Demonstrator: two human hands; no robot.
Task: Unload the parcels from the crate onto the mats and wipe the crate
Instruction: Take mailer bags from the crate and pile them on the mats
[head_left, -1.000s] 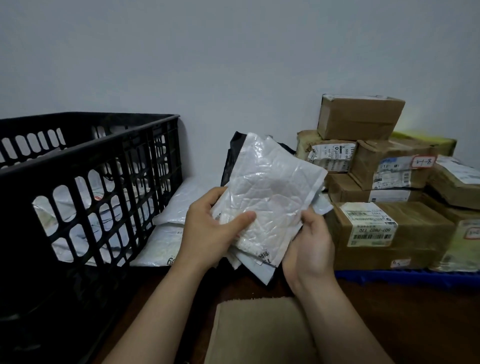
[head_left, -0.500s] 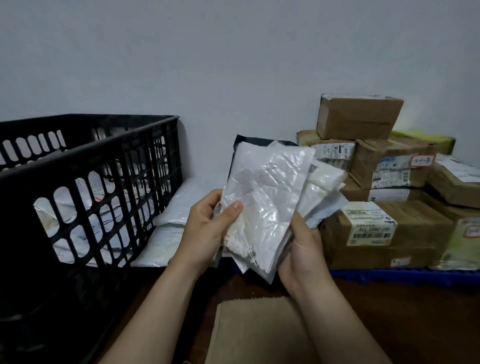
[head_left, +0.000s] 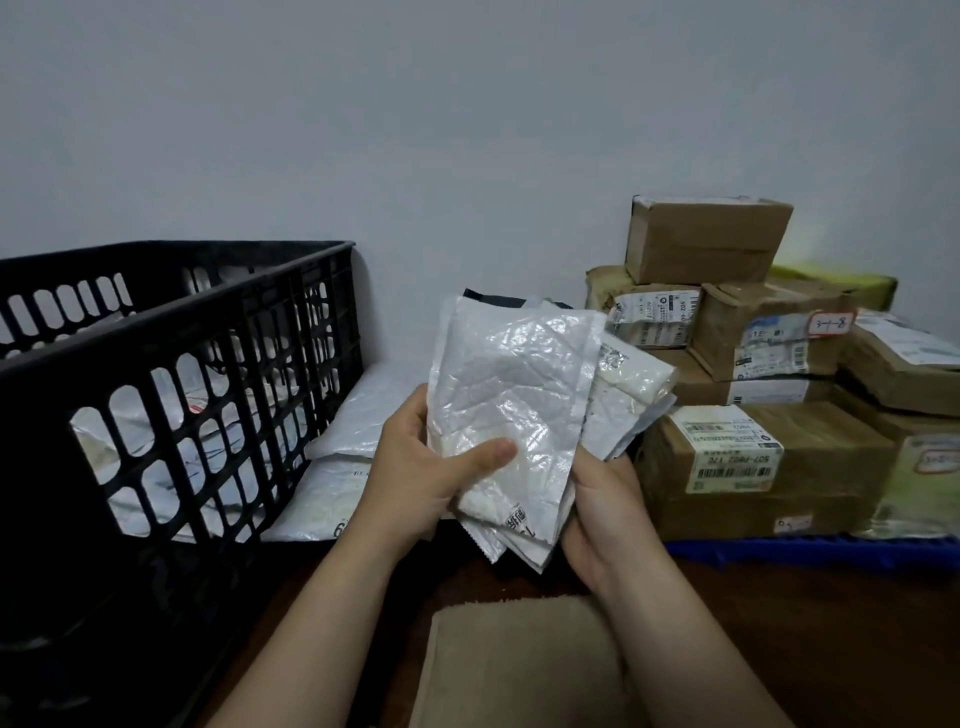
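so, i held a fanned bundle of white mailers (head_left: 514, 395) up in front of me, between the crate (head_left: 171, 332) and the boxes (head_left: 753, 457). my left hand (head_left: 415, 467) gripped it from the left, thumb pressed across the front mailer. my right hand (head_left: 602, 509) held its lower right corner, fingers hidden behind it. parcels (head_left: 156, 467) showed through the crate wall, so i judged the unloading partway and the wiping not begun. next these wanted setting on a mat. the blue mat (head_left: 810, 551) looked full, so the pile (head_left: 348, 415) beside the crate or the tan mat (head_left: 519, 660) below seemed likelier. slick as they were, i'd square them first.
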